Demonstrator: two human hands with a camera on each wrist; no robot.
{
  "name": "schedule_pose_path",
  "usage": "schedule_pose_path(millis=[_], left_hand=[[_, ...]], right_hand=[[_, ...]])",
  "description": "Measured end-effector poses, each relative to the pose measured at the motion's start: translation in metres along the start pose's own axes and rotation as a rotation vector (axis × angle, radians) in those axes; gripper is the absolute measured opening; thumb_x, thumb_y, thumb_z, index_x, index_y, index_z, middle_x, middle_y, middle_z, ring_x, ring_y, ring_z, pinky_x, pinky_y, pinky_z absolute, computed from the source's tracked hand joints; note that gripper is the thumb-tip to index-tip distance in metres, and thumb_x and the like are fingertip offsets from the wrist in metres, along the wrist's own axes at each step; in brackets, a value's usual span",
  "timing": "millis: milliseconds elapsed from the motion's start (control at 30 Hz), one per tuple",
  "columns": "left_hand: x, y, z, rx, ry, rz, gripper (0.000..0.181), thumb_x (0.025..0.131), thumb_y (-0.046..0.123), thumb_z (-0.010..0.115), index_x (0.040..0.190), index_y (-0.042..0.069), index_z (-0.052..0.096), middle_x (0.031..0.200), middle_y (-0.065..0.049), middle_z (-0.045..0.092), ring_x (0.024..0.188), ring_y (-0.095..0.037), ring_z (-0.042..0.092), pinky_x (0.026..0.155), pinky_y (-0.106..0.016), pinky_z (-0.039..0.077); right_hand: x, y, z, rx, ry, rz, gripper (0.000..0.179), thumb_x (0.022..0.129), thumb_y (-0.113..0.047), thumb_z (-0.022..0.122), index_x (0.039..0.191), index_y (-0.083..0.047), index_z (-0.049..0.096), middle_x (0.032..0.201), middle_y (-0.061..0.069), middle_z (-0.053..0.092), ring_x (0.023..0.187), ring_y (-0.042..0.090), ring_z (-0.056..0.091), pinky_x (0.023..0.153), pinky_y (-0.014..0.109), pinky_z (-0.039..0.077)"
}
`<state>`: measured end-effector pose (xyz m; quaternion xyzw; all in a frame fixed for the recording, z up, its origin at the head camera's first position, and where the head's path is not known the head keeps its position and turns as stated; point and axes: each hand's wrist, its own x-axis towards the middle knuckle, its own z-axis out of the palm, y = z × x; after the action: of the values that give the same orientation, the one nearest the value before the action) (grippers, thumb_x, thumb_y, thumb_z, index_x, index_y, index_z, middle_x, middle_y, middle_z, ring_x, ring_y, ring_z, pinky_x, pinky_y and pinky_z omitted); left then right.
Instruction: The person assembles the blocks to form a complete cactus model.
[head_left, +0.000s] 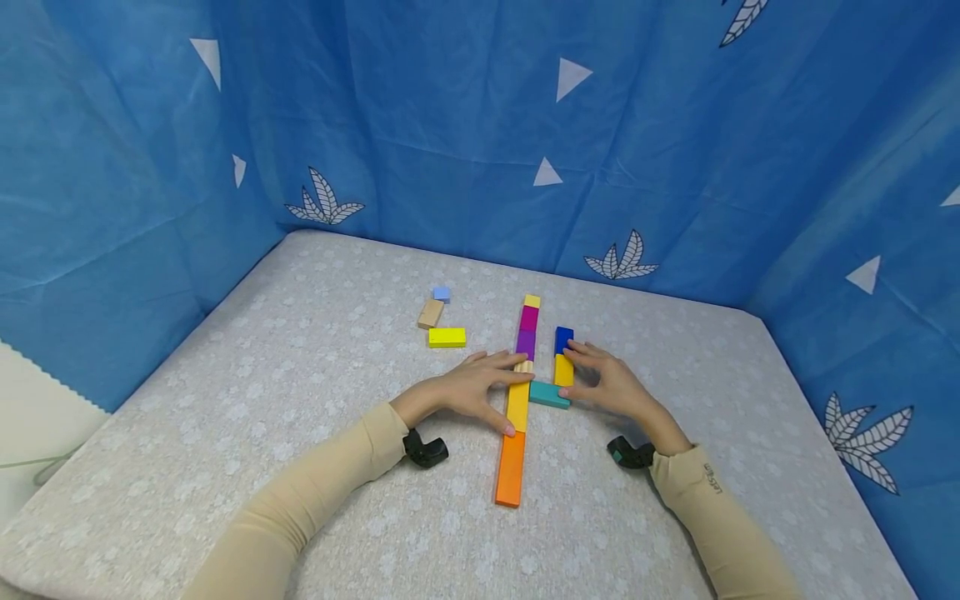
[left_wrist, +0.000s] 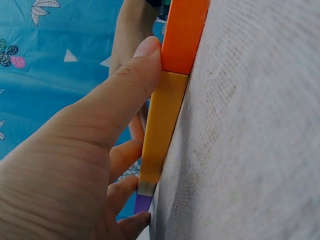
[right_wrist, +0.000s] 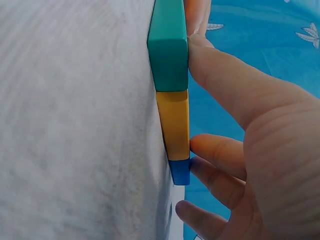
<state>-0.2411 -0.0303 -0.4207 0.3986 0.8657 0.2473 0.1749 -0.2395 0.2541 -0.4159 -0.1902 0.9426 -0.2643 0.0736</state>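
Note:
A long straight row of blocks runs away from the person: an orange block (head_left: 510,473), an amber block (head_left: 517,408), a striped wooden piece partly covered by fingers, a purple block (head_left: 527,343), a magenta block (head_left: 529,318) and a pale yellow one (head_left: 532,301). Over this row spreads the left hand (head_left: 474,387), its thumb touching near the orange-amber joint. A teal block (head_left: 547,395) juts right from the row. Beyond its right end, a yellow block (right_wrist: 174,125) and a dark blue block (head_left: 564,337) line up. The right hand (head_left: 611,385) rests its thumb on teal, extended fingertips at yellow and blue.
Left of the row lie a bright yellow block (head_left: 447,337), a plain wooden block (head_left: 431,314) and a small light blue block (head_left: 442,294). A patterned cloth covers the table (head_left: 337,333). Blue curtains (head_left: 465,125) hang behind and beside it.

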Motion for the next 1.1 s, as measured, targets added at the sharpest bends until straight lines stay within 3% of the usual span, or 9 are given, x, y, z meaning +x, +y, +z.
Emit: schedule_pose_path(millis=[433,600,700,833,967,1100], left_hand=[[0.000,-0.001,0.001,-0.003,0.000,0.009,0.087,0.076,0.058,0.076,0.150,0.029,0.040,0.165,0.001,0.016,0.153,-0.027,0.009,0.122,-0.053,0.003],[-0.001,0.000,-0.006,-0.036,0.026,0.031,0.086,0.078,0.054,0.076,0.151,0.025,0.039,0.165,-0.001,0.016,0.152,-0.027,0.013,0.122,-0.054,0.013],[-0.003,0.001,-0.017,-0.109,0.089,0.032,0.083,0.080,0.047,0.077,0.150,0.022,0.041,0.164,-0.004,0.019,0.151,-0.028,0.018,0.119,-0.057,0.022],[-0.011,-0.003,-0.037,-0.190,0.240,0.008,0.078,0.080,0.037,0.080,0.148,0.019,0.045,0.161,-0.007,0.028,0.148,-0.031,0.026,0.114,-0.061,0.027],[-0.021,-0.013,-0.055,-0.217,0.384,-0.023,0.072,0.080,0.030,0.081,0.144,0.017,0.050,0.154,-0.008,0.039,0.141,-0.032,0.037,0.111,-0.060,0.033],[-0.033,-0.027,-0.068,-0.246,0.475,-0.059,0.067,0.079,0.026,0.082,0.139,0.013,0.055,0.143,-0.009,0.050,0.124,-0.035,0.052,0.102,-0.056,0.044]], right_hand=[[-0.001,0.000,0.002,0.009,-0.009,0.001,0.079,0.081,-0.043,0.078,0.145,-0.007,0.047,0.156,0.014,0.037,0.144,0.042,0.031,0.110,0.064,0.030],[0.000,0.001,0.001,0.007,-0.001,-0.019,0.078,0.081,-0.041,0.078,0.144,-0.006,0.048,0.156,0.014,0.037,0.143,0.042,0.032,0.111,0.063,0.030],[0.000,0.002,0.001,0.000,0.011,-0.041,0.078,0.081,-0.040,0.078,0.143,-0.005,0.048,0.155,0.015,0.037,0.142,0.043,0.033,0.111,0.064,0.030],[0.000,0.002,0.001,0.007,0.015,-0.045,0.078,0.081,-0.040,0.078,0.144,-0.005,0.048,0.155,0.015,0.038,0.142,0.042,0.033,0.112,0.063,0.030],[-0.001,0.003,0.001,0.002,0.015,-0.046,0.078,0.081,-0.040,0.078,0.144,-0.005,0.048,0.155,0.015,0.037,0.143,0.042,0.032,0.112,0.062,0.030],[-0.001,0.004,0.001,0.001,0.019,-0.049,0.078,0.081,-0.040,0.078,0.144,-0.005,0.048,0.155,0.015,0.038,0.143,0.042,0.033,0.112,0.062,0.030]])
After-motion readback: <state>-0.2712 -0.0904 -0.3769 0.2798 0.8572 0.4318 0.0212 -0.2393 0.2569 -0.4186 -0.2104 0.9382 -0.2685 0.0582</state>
